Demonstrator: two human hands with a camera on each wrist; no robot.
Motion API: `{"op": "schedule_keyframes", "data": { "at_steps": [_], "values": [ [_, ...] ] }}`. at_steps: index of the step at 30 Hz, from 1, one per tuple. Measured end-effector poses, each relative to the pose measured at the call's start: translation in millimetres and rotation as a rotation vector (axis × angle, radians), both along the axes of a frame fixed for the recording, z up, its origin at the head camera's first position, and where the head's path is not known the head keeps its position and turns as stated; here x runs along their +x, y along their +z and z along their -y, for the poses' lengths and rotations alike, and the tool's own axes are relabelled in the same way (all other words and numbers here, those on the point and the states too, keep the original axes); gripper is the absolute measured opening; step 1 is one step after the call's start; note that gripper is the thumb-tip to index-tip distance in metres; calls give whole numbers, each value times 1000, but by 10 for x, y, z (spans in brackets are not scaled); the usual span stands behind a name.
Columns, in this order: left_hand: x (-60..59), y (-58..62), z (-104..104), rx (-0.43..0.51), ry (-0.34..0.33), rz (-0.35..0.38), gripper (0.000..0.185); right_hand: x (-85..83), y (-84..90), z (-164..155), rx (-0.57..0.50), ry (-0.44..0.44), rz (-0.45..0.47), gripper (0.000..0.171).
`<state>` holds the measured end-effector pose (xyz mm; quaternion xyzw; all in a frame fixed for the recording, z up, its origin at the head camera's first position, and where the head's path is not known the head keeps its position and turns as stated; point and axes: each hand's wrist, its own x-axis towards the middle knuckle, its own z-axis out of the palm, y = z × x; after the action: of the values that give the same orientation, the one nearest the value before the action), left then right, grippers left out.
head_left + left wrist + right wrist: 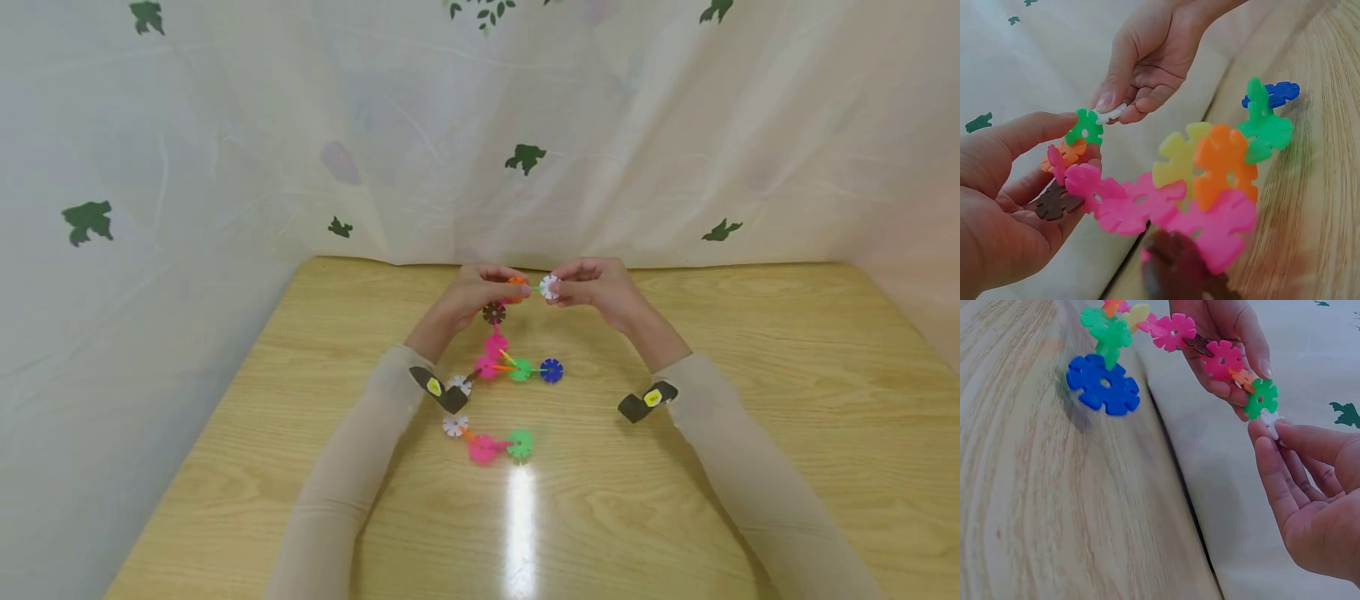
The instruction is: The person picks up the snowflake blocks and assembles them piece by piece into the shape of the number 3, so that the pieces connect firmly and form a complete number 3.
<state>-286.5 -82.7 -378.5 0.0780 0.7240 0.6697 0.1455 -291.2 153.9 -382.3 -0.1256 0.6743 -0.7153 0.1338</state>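
Note:
My left hand pinches the top end of a chain of snowflake discs, held up over the far middle of the table. The chain's top discs are green, orange and brown. Its lower end, with a blue disc, rests on the wood. My right hand pinches a white disc and holds it against the green disc at the chain's tip. In the right wrist view the white disc is mostly hidden by my fingertips.
A short separate chain of white, pink and green discs lies on the wooden table nearer to me. A leaf-patterned curtain closes off the back and sides of the table.

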Motion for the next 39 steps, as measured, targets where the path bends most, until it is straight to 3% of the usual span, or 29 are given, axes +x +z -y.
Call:
{"op": "schedule_keyframes", "data": {
  "at_steps": [8, 15, 21, 29, 33, 39],
  "values": [
    [4, 21, -21, 0, -5, -2, 36, 17, 16, -6, -21, 4, -49, 10],
    [14, 32, -23, 5, -4, -8, 28, 36, -4, 9, -57, 0, -82, 13],
    [25, 48, -15, 4, -18, -9, 34, 51, 12, 31, -81, -11, -103, 16],
    [20, 38, -17, 30, -14, -4, 39, 60, 27, 77, -50, -62, -115, 13],
    [18, 41, -14, 50, 6, -7, 28, 72, 16, 114, -63, -87, -95, 8],
    [1, 35, -19, 75, 32, 7, 19, 93, -28, 187, -164, -146, -22, 16]
  ]
}}
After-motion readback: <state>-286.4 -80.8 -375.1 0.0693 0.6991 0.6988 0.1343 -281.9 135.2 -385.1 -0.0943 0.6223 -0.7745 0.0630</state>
